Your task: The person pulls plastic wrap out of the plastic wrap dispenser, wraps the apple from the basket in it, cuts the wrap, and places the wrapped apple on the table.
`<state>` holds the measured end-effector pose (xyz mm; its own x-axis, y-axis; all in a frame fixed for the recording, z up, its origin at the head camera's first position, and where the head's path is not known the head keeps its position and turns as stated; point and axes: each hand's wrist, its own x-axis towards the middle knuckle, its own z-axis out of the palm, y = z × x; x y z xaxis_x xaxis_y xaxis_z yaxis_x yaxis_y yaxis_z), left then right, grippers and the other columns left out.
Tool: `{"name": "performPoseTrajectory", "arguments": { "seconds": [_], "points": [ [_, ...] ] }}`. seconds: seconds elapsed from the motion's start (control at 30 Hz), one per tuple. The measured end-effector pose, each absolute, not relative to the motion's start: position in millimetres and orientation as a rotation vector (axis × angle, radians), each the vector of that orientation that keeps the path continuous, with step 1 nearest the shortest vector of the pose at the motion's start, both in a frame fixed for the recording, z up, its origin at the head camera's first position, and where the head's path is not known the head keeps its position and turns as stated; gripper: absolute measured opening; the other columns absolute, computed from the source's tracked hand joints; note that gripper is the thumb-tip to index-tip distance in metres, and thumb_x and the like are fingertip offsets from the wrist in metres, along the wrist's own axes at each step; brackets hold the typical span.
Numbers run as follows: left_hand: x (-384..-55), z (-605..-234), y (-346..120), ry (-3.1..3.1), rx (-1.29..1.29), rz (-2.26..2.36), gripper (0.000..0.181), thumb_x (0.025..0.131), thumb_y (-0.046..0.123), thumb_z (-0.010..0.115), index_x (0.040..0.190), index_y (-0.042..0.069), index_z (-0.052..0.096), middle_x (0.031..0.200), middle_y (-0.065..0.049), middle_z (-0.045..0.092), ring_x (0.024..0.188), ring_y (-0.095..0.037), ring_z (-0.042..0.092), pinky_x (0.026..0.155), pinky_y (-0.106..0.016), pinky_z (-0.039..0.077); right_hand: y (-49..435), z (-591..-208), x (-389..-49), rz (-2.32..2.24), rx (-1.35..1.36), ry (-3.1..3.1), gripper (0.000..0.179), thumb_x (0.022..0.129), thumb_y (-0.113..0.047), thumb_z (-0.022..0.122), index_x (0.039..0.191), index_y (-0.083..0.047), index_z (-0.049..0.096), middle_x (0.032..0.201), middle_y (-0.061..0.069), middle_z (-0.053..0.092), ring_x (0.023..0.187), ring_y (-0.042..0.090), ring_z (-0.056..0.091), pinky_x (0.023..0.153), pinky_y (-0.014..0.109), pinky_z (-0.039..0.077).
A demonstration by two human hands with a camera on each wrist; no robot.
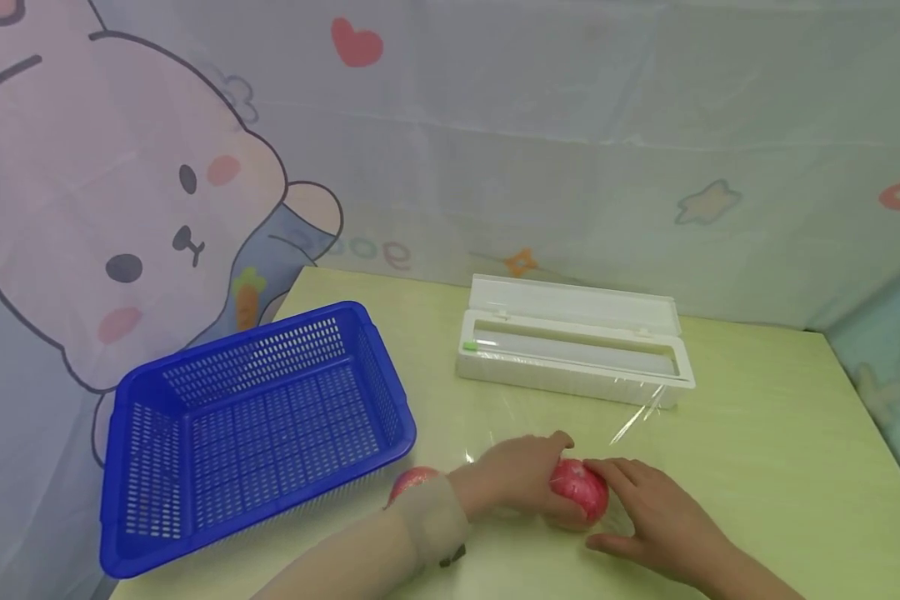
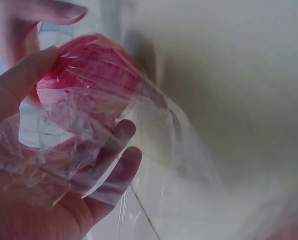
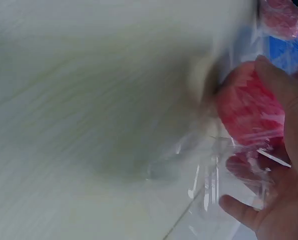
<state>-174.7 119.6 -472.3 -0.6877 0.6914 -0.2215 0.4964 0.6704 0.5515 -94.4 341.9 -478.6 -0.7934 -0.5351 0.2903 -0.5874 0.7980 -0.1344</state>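
Observation:
A red round fruit [image 1: 581,490], wrapped in clear cling film [image 2: 154,135], is between my two hands low over the table in the head view. My left hand [image 1: 521,475] grips it from the left; the left wrist view shows the thumb on its red side and fingers among crumpled film. My right hand [image 1: 660,517] is curled about its right side, and in the right wrist view its thumb [image 3: 276,82] lies on the fruit, with other fingers by the gathered film. A second film-wrapped red fruit [image 1: 414,478] is partly hidden behind my left sleeve.
A white cling film box [image 1: 570,379] with its lid raised stands behind my hands, and film stretches from it toward them. Left of my arm is a blue plastic basket [image 1: 270,500] with perforated walls. A printed cloth [image 1: 570,167] hangs along the table's back edge.

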Motion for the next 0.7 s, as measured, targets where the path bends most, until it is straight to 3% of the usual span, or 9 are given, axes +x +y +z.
{"name": "performPoseTrajectory", "arguments": {
  "seconds": [0.17,0.4,0.5,0.7],
  "points": [
    [-181,-463,118,2.462,0.903,0.595,0.071,0.084,0.054,0.086,0.138,0.018,0.057,0.101,0.009,0.068,0.087,-0.004,0.062,0.074,-0.022,0.054,339,-487,-102,0.274,0.856,-2.734,0.086,0.070,-0.053,0.096,0.136,-0.010,0.063,0.118,-0.001,0.069,0.105,0.022,0.066,0.093,0.050,0.058],
    [-177,-455,121,2.698,1.175,0.176,0.070,0.090,0.066,0.075,0.145,0.024,0.060,0.132,0.010,0.068,0.117,-0.008,0.063,0.093,-0.027,0.052,341,-491,-114,0.349,0.844,-2.750,0.081,0.069,-0.048,0.099,0.133,-0.011,0.067,0.114,-0.003,0.071,0.102,0.022,0.069,0.087,0.047,0.062],
    [-169,-458,120,2.764,1.307,0.099,0.063,0.091,0.065,0.076,0.140,0.027,0.063,0.129,0.011,0.068,0.116,-0.007,0.063,0.093,-0.026,0.050,344,-487,-120,0.434,0.824,-2.855,0.080,0.071,-0.048,0.099,0.134,-0.012,0.067,0.114,-0.004,0.070,0.102,0.020,0.068,0.085,0.043,0.062],
    [-155,-471,120,2.900,1.444,0.005,0.064,0.095,0.062,0.073,0.145,0.024,0.058,0.127,0.010,0.067,0.117,-0.007,0.064,0.095,-0.026,0.051,352,-481,-130,0.635,0.793,-3.009,0.078,0.077,-0.051,0.095,0.138,-0.014,0.065,0.120,-0.004,0.069,0.107,0.021,0.066,0.089,0.044,0.061]
  ]
}}
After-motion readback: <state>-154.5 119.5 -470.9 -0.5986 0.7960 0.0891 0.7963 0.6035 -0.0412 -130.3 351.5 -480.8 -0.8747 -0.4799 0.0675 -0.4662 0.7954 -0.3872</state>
